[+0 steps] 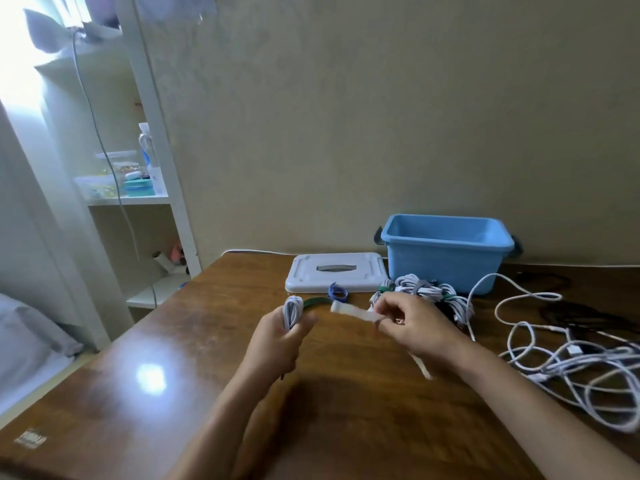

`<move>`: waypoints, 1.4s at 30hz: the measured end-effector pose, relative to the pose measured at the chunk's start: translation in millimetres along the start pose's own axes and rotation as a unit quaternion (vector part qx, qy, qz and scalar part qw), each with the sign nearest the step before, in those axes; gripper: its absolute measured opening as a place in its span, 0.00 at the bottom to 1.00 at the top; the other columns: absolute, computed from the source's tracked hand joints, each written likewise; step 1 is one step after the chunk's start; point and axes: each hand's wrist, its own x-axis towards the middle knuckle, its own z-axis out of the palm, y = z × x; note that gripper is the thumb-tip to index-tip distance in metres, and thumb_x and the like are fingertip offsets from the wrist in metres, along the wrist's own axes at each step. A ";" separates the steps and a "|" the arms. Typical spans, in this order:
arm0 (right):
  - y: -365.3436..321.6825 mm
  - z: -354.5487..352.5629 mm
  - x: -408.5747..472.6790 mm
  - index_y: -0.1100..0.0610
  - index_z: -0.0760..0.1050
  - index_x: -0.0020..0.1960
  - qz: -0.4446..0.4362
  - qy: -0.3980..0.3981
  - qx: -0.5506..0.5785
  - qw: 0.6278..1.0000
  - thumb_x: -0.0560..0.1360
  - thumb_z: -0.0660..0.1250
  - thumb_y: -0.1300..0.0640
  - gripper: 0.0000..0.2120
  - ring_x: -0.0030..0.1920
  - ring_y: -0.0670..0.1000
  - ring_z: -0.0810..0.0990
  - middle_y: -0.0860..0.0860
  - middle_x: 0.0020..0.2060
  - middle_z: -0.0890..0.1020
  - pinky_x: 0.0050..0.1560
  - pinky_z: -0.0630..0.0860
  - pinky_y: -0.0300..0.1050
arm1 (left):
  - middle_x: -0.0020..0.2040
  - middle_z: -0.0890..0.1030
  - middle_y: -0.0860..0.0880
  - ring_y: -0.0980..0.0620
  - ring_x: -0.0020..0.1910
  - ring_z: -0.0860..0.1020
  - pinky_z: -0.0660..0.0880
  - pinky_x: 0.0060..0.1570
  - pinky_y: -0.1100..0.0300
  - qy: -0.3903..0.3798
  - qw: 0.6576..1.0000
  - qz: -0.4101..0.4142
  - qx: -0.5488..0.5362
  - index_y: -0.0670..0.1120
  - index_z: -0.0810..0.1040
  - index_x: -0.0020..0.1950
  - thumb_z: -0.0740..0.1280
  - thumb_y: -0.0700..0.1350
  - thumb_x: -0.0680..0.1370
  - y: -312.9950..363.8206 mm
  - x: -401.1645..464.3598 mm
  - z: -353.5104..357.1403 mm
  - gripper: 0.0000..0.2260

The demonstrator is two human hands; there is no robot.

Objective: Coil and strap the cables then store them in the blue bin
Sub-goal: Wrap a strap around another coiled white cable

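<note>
The wooden table (pixel 207 375) carries everything. The blue bin (pixel 446 251) stands open at the wall, its white lid (pixel 332 271) laid beside, ready for storing. Loose white cables (pixel 568 362) lie right, partly cut off. Strapped coils (pixel 429 292) wait before the bin. The left hand (pixel 280 336) grips a coiled white cable (pixel 292 311) to keep its loops; the right hand (pixel 412 323) pinches a white strap (pixel 349 311), blurred, presumably for binding.

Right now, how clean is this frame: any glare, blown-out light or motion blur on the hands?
Head view: window light at upper left is blown out; a glare spot sits on the table; the right hand and its white strap are motion-smeared; the left hand gripping the coiled cable is softer but readable; wide-angle bending shows at the edges.
</note>
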 end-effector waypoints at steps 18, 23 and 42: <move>74.4 -55.6 -38.8 0.53 0.80 0.47 0.119 0.070 0.323 0.936 0.82 0.64 0.49 0.11 0.31 0.42 0.70 0.47 0.33 0.75 0.34 0.67 0.37 | 0.28 0.72 0.51 0.52 0.24 0.68 0.67 0.25 0.57 -0.178 0.982 0.063 0.030 0.44 0.78 0.48 0.69 0.48 0.81 41.6 47.3 164.2 0.07; 63.6 -43.0 -41.1 0.52 0.81 0.52 0.079 0.063 0.306 0.947 0.80 0.69 0.51 0.06 0.38 0.43 0.78 0.44 0.37 0.82 0.46 0.75 0.40 | 0.33 0.76 0.46 0.51 0.27 0.71 0.69 0.25 0.57 -0.197 0.977 0.074 0.047 0.42 0.78 0.49 0.68 0.48 0.81 43.0 43.5 159.7 0.09; 61.3 -40.4 -44.5 0.57 0.81 0.45 0.115 0.115 0.292 0.943 0.65 0.72 0.38 0.22 0.32 0.37 0.77 0.44 0.32 0.82 0.38 0.70 0.35 | 0.31 0.71 0.50 0.53 0.29 0.66 0.61 0.29 0.57 -0.267 0.958 -0.053 -0.093 0.45 0.74 0.43 0.53 0.56 0.83 55.1 30.6 155.7 0.18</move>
